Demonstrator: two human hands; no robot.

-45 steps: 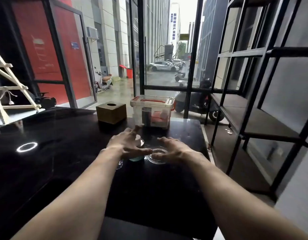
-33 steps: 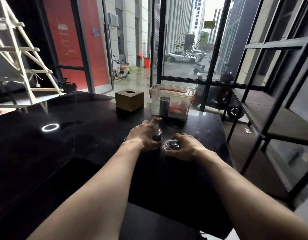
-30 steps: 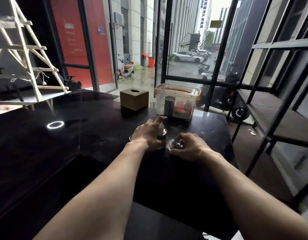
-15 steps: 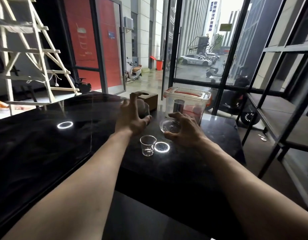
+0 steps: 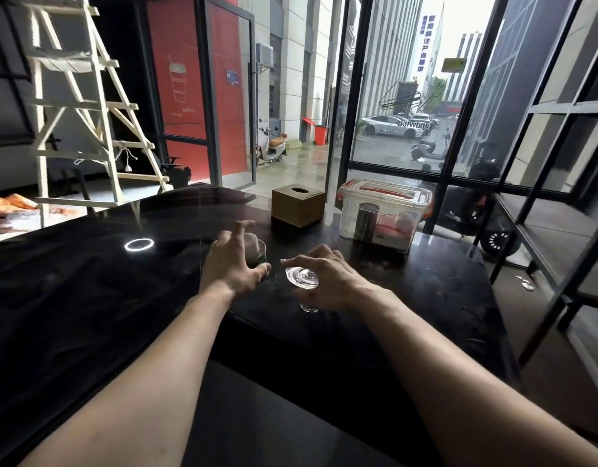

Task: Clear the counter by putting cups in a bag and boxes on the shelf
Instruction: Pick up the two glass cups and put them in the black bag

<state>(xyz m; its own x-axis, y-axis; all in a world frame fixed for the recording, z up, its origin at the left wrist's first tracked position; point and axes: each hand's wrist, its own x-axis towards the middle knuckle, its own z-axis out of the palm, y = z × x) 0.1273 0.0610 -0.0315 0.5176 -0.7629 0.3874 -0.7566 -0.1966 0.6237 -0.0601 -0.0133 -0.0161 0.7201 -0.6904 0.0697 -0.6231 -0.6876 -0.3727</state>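
Near the table's far edge, left hand (image 5: 230, 264) grips a green cup (image 5: 257, 255), right hand (image 5: 327, 281) clasps stacked clear glass cups (image 5: 302, 281): fragile, slippery, best held by walls.

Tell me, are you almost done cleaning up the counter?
Not nearly. Nothing looks put away yet, and no bag is in view. The left hand holds a green-bottomed cup; the right hand grips a clear glass cup. The wooden tissue box and plastic box sit on the counter, and the shelf awaits them.
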